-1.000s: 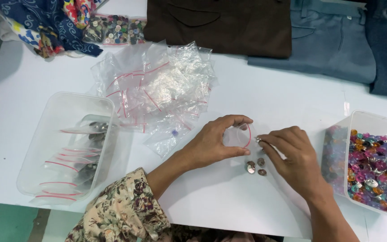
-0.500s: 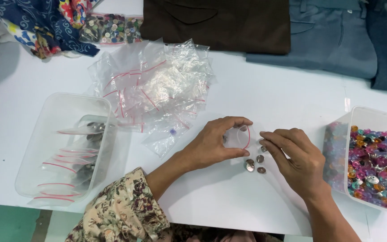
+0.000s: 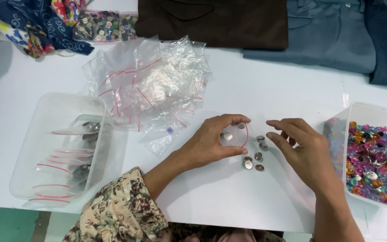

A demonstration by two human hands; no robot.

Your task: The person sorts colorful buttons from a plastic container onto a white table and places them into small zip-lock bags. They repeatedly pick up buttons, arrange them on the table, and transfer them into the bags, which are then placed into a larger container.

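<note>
White tabletop (image 3: 256, 89) is filling the view, with folded brown (image 3: 213, 20) and blue-grey garments (image 3: 319, 31) lying along its far edge and a patterned blue cloth (image 3: 27, 22) bunching at the far left corner beside a packet of mixed buttons (image 3: 106, 24). Near the middle, a loose heap of empty clear zip bags with red seal strips (image 3: 148, 85) is spreading out. At the left, a clear plastic tub (image 3: 57, 148) is holding filled little bags. At the right edge, another clear tub (image 3: 375, 116) is sitting heaped with multicoloured buttons (image 3: 375, 157). The left hand (image 3: 211, 143), coming out of a floral sleeve (image 3: 122, 210), is pinching a small clear zip bag (image 3: 234, 136) between thumb and fingertips, holding it just above the table with one silver button showing inside. Just beside the bag, a small cluster of silver buttons (image 3: 256, 154) is lying on the table. The right hand (image 3: 303, 150) is hovering near these buttons, fingers loosely spread and curled, gripping nothing that is showing.
</note>
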